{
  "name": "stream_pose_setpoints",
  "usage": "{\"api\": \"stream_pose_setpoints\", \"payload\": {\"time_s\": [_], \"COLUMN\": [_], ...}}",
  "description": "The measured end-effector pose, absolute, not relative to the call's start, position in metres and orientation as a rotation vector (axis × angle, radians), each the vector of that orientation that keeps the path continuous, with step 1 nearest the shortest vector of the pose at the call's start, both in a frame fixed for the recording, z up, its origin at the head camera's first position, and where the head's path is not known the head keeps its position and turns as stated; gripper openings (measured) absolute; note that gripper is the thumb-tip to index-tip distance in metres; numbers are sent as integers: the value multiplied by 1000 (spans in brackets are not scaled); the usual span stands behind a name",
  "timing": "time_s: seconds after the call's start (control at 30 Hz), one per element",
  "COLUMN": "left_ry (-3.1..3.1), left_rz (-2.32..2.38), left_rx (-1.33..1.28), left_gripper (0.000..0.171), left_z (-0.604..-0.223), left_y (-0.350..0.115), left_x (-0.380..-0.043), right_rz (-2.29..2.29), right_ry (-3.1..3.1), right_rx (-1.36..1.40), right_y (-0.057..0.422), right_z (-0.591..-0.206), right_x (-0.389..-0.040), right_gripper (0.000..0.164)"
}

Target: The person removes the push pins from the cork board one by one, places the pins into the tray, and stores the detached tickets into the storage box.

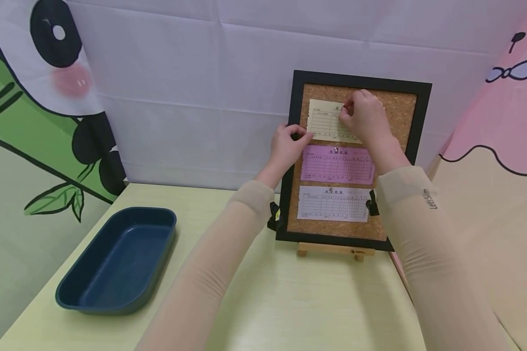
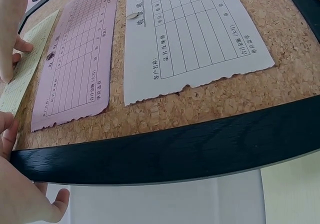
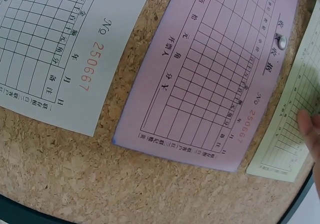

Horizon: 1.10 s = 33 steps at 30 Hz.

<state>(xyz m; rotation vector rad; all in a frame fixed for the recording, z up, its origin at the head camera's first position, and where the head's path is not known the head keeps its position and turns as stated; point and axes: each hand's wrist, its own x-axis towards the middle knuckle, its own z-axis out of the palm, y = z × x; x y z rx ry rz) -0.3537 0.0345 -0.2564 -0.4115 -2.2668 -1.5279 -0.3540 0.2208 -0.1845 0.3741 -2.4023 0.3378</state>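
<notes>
A black-framed cork board (image 1: 401,117) leans on a small wooden easel (image 1: 334,249). At its top lies a pale yellow receipt slip (image 1: 325,119). My left hand (image 1: 287,146) pinches the slip's lower left corner against the cork, its other fingers beyond the frame's edge in the left wrist view. At the slip's upper middle my right hand (image 1: 369,117) has thumb and forefinger brought together, seemingly on a pushpin that they almost wholly cover. Below are a pink slip (image 1: 337,165) and a white slip (image 1: 334,204), each with a silver pushpin (image 3: 282,42) near its top.
A dark blue tray (image 1: 118,263) stands at the left of the pale table (image 1: 254,292). Black clips (image 1: 372,204) grip the board at either side. Behind hangs a white cloth (image 1: 193,97) with cartoon prints at both sides.
</notes>
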Motion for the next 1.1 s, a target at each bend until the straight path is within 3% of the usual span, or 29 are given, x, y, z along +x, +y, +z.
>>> {"api": "stream_pose_setpoints", "payload": {"time_s": [1.1], "left_ry": [-2248], "left_rz": [-1556], "left_rx": [-409], "left_gripper": [21], "left_z": [-257], "left_y": [36], "left_x": [-353], "right_rz": [396], "right_ry": [-2365], "right_rx": [386], "right_y": [223], "right_z": [-189], "right_x": [-355], "right_gripper": [21]}}
